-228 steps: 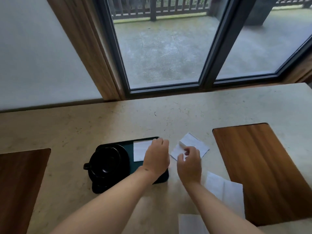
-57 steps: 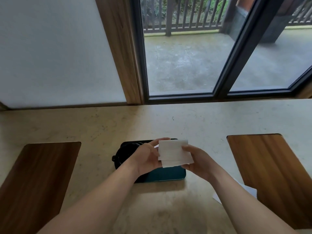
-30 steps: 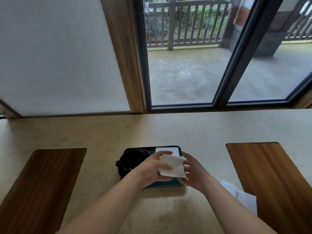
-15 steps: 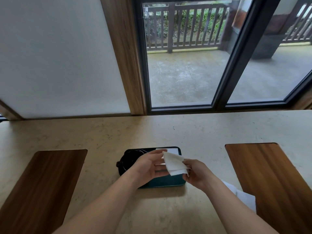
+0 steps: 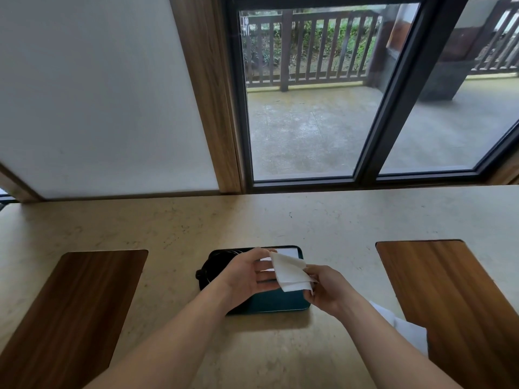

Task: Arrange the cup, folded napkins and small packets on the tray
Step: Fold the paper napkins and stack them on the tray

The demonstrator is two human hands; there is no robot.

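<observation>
Soft white folded napkin [image 5: 289, 273] pinched by right hand [image 5: 327, 290], left hand [image 5: 247, 276] loosely open, over rounded teal tray [image 5: 280, 303].

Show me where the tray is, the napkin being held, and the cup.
tray [image 5: 280, 303], head view, bare teal floor near its front edge.
napkin [image 5: 289, 272], head view, middle of the white sheet held above the tray.
cup [image 5: 217, 265], head view, dark rim left of the left hand.

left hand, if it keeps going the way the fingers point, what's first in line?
The left hand points right, toward the white napkin its fingers already touch, so that comes first; just past it is the right hand pinching the napkin's lower corner. Both hover over the tray; depth is unclear.
</observation>
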